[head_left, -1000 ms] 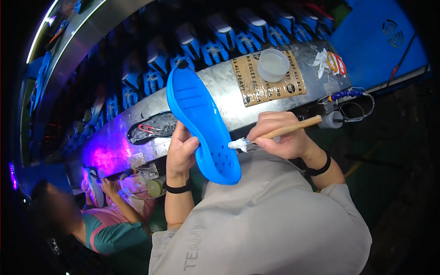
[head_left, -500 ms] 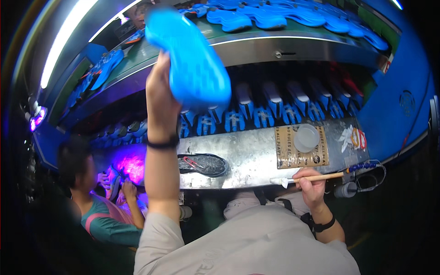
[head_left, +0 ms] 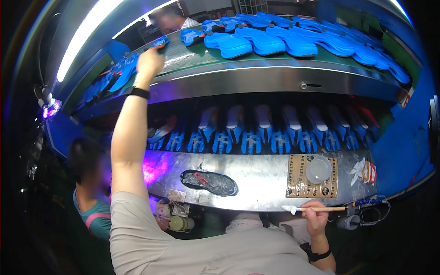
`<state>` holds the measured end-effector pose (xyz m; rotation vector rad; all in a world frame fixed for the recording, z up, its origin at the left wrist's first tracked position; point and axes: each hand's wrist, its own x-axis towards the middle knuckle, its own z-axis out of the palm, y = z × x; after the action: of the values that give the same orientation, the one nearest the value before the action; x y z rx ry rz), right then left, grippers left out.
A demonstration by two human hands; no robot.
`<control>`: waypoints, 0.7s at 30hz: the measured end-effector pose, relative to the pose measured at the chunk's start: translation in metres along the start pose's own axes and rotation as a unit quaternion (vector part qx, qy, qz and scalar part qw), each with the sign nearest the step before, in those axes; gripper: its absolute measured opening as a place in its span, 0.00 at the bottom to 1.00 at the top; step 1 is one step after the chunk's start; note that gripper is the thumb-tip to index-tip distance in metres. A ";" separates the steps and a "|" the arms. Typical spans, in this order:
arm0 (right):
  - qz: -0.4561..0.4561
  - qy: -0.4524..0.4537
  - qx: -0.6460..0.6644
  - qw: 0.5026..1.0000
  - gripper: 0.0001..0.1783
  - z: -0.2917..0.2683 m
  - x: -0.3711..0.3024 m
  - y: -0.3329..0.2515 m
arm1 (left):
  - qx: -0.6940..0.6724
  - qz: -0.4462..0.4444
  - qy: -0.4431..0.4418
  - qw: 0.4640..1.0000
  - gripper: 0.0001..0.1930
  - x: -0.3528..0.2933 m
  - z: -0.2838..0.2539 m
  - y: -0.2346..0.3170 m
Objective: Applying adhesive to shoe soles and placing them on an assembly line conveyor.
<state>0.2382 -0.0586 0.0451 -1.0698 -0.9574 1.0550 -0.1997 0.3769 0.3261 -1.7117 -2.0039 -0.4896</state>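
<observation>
My left arm is stretched up and away to the far left, its hand (head_left: 150, 63) over the near edge of the raised green belt (head_left: 192, 58). Just beyond the knuckles sits a blue-and-orange shoe part (head_left: 159, 42); the fingers are hidden, so I cannot tell whether they grip it. Low at the bench's front edge, my right hand (head_left: 315, 217) is closed around the wooden handle of a brush (head_left: 332, 209), whose white tip points left. A dark shoe sole (head_left: 213, 183) with a red mark lies on the metal bench (head_left: 256, 183) between the two.
Several blue shoe soles (head_left: 263, 42) line the belt. Below it stand several shoe lasts (head_left: 236, 121) on blue holders. A translucent bowl (head_left: 318, 170) rests on brown cardboard (head_left: 298, 178); red and yellow bands (head_left: 368, 173) lie beside it. A co-worker (head_left: 89, 183) sits at left; another person (head_left: 172, 20) is behind the belt.
My left hand has moved away to the belt; the blue sole it held up is no longer seen in it. My right hand still holds the brush. The view has shifted.
</observation>
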 end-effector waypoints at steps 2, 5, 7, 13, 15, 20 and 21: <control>0.000 -0.003 0.003 1.000 0.07 -0.004 0.002 0.005 | 0.205 -0.258 0.146 0.933 0.20 -0.010 0.014 -0.034; 0.022 0.009 -0.009 1.000 0.08 -0.007 0.003 0.013 | 0.135 -0.270 -0.030 0.953 0.21 -0.012 -0.001 -0.116; 0.028 -0.003 -0.005 1.000 0.08 -0.006 0.005 0.017 | 0.068 -0.227 -0.107 0.966 0.22 -0.013 -0.001 -0.158; 0.027 -0.035 -0.028 0.999 0.09 0.001 0.011 0.023 | -0.026 -0.216 0.124 0.968 0.22 -0.033 0.011 -0.191; 0.008 -0.054 -0.039 0.998 0.08 0.000 0.010 0.026 | -0.097 -0.185 0.255 0.944 0.17 -0.058 0.003 -0.176; -0.021 -0.043 -0.071 0.996 0.08 -0.008 0.010 0.027 | -0.187 -0.076 0.479 0.854 0.09 -0.138 -0.043 -0.122; -0.031 -0.048 -0.085 0.995 0.08 -0.010 0.011 0.024 | -0.264 -0.099 0.468 0.838 0.09 -0.156 -0.052 -0.113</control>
<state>0.2453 -0.0469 0.0205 -1.1287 -1.1673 0.9947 -0.2860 0.2013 0.2859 -1.1026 -1.3406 -1.6948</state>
